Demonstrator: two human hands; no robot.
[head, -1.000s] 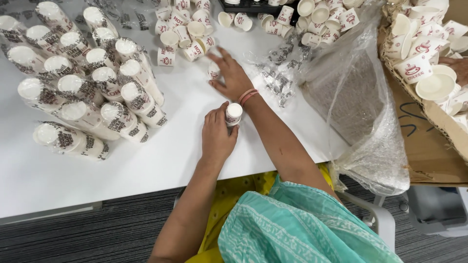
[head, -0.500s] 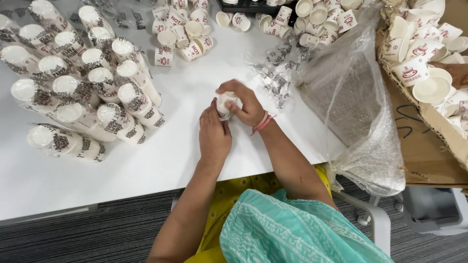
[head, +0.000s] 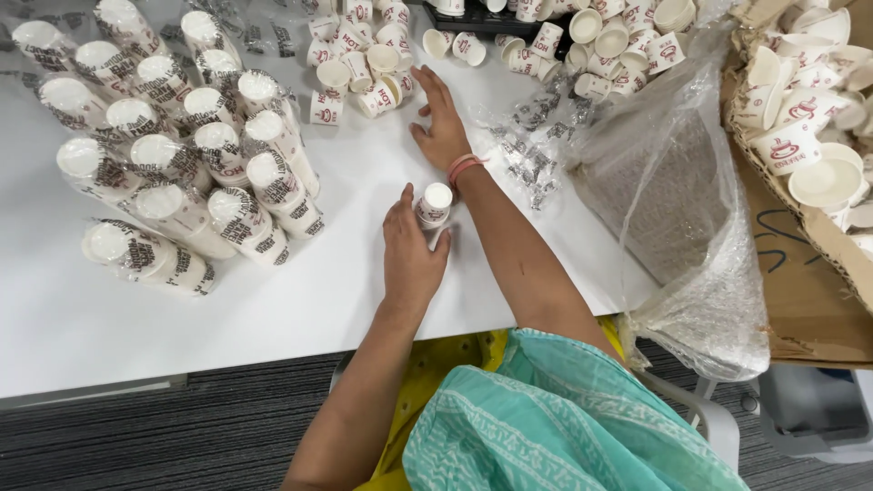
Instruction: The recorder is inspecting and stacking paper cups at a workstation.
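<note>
we see the left hand (head: 411, 259) with fingers closed round a short stack of paper cups (head: 434, 205) near the table's (head: 273, 291) middle, the right hand (head: 441, 123) spread flat farther off; we judge them light, crushable, best gripped at the sides.

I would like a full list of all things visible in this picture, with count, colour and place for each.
small stack of white paper cups: one, on the table, held by the left hand.
wrapped sleeves of white printed paper cups: many, piled at table left.
loose white paper cups: many, scattered at the far edge.
white table: one, under everything.
clear printed plastic wrappers: several, crumpled beside the right forearm.
large clear plastic bag: one, over the table's right end.
brown cardboard box of cups: one, far right.
left hand: on the stack.
right hand: flat, reaching toward loose cups.
</note>
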